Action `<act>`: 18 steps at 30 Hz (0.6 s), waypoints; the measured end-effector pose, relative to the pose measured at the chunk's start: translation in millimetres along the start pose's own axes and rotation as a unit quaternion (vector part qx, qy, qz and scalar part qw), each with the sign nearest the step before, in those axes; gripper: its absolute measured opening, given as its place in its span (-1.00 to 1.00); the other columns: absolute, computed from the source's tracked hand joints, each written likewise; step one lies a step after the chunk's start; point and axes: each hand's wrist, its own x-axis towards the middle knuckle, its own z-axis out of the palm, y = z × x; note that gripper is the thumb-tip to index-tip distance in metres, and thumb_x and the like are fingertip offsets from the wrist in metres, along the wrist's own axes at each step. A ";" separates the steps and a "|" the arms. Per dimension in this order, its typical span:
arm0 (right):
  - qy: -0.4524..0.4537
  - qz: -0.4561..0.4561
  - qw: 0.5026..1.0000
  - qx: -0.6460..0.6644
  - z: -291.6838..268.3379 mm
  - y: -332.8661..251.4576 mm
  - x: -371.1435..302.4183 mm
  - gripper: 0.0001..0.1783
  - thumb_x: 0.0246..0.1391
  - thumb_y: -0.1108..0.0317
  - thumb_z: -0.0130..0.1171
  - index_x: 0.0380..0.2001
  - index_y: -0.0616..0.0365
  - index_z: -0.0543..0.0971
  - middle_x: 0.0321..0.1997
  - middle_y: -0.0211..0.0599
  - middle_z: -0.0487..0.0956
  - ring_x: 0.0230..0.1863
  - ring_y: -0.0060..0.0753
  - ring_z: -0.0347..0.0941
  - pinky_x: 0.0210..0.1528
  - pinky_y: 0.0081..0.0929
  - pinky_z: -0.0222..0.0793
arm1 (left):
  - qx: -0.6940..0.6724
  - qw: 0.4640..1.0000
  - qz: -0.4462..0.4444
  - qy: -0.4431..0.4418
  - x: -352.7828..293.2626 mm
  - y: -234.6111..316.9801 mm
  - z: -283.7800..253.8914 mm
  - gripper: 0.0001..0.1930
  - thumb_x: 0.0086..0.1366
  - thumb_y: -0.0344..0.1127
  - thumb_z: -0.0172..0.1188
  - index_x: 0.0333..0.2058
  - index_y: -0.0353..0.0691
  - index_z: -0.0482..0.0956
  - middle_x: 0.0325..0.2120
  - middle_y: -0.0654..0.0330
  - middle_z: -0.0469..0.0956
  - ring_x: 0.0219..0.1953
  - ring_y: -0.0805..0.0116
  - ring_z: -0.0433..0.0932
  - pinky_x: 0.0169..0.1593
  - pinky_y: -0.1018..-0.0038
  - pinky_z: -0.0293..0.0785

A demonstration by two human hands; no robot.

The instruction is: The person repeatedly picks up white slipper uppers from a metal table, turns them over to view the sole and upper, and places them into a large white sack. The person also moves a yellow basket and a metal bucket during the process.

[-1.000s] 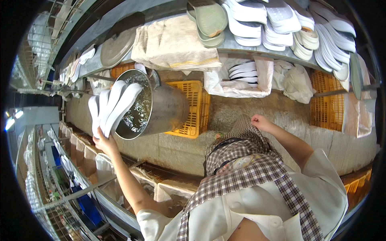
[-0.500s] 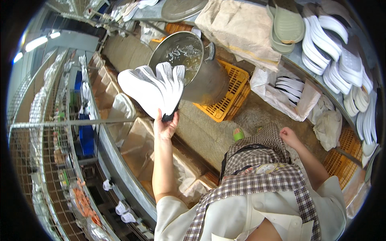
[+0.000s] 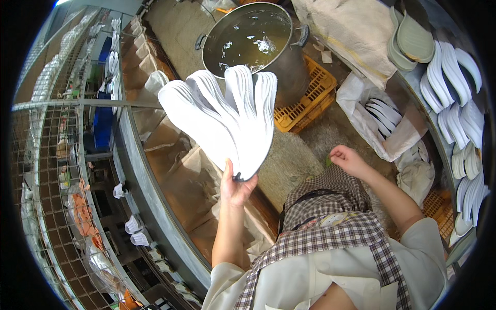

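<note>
My left hand (image 3: 237, 188) grips a fanned stack of white insoles (image 3: 222, 124) by its lower end, thumb on one side and fingers on the other. The insoles spread upward in several bundles, and a dark piece shows at the gripped end. Beyond them stands a large metal pot (image 3: 281, 85) of cloudy liquid, its near rim partly hidden by the insoles. Over the front of my checked apron (image 3: 330, 188), my right hand (image 3: 350, 161) is closed with its fingers curled and nothing visible in it.
An orange plastic crate (image 3: 297, 116) sits under the pot. To the right, a lined box (image 3: 361, 121) holds more insoles, beside a bench with white insole stacks (image 3: 444, 77) and greenish soles (image 3: 415, 41). Wire shelving (image 3: 46, 170) and a metal ledge (image 3: 150, 191) run along the left.
My left hand has brought the insoles closer and to the right. My right hand has shifted left and up over the apron. The view has tilted, so the pot sits higher.
</note>
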 end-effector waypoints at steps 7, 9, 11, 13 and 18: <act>-0.145 -0.030 0.989 -0.001 93.9 -47.7 -19.3 -0.30 0.00 0.13 0.25 0.10 0.29 0.24 -0.06 -0.08 0.44 0.00 -0.23 0.38 0.00 -0.34 0.34 | 0.065 0.995 0.059 0.052 -41.3 -36.9 -50.3 -0.35 0.27 0.10 0.01 0.15 -0.27 0.19 0.05 -0.03 0.35 0.01 0.06 0.43 -0.06 0.18 0.49; -0.164 -0.013 0.983 0.083 128.3 -54.7 -26.2 -0.09 -0.03 0.06 0.28 0.21 0.31 0.03 0.08 0.11 0.31 0.07 -0.19 0.33 0.06 -0.30 0.30 | 0.100 0.991 0.067 0.065 -45.2 -55.6 -66.8 -0.34 0.26 0.08 0.03 0.16 -0.27 0.17 0.07 -0.01 0.34 0.03 0.09 0.41 -0.02 0.19 0.45; -0.148 0.007 0.949 0.277 165.2 -58.5 -28.5 -0.02 -0.07 0.15 0.33 0.22 0.33 -0.04 0.14 0.07 0.25 0.14 -0.18 0.26 0.13 -0.28 0.25 | 0.121 0.989 0.078 0.038 -46.3 -76.2 -83.2 -0.33 0.23 0.02 0.10 0.17 -0.27 0.13 0.07 0.05 0.34 0.05 0.13 0.40 0.04 0.23 0.39; -0.064 0.106 0.925 0.359 188.5 -55.2 -32.5 -0.01 -0.14 0.29 0.38 0.18 0.31 -0.07 0.13 0.00 0.25 0.14 -0.23 0.26 0.13 -0.33 0.26 | 0.104 0.987 0.108 0.062 -47.1 -102.3 -97.2 -0.34 0.21 -0.07 0.18 0.16 -0.27 0.15 0.02 0.11 0.37 0.02 0.18 0.41 0.02 0.22 0.38; 0.124 0.075 0.920 0.365 206.8 -16.8 -37.2 -0.01 -0.22 0.38 0.41 0.14 0.27 -0.06 0.10 -0.05 0.28 0.13 -0.25 0.26 0.12 -0.33 0.25 | 0.129 0.984 0.107 0.058 -44.1 -158.1 -122.3 -0.38 0.21 -0.11 0.19 0.18 -0.10 0.15 0.07 0.19 0.30 0.06 0.23 0.34 0.01 0.21 0.35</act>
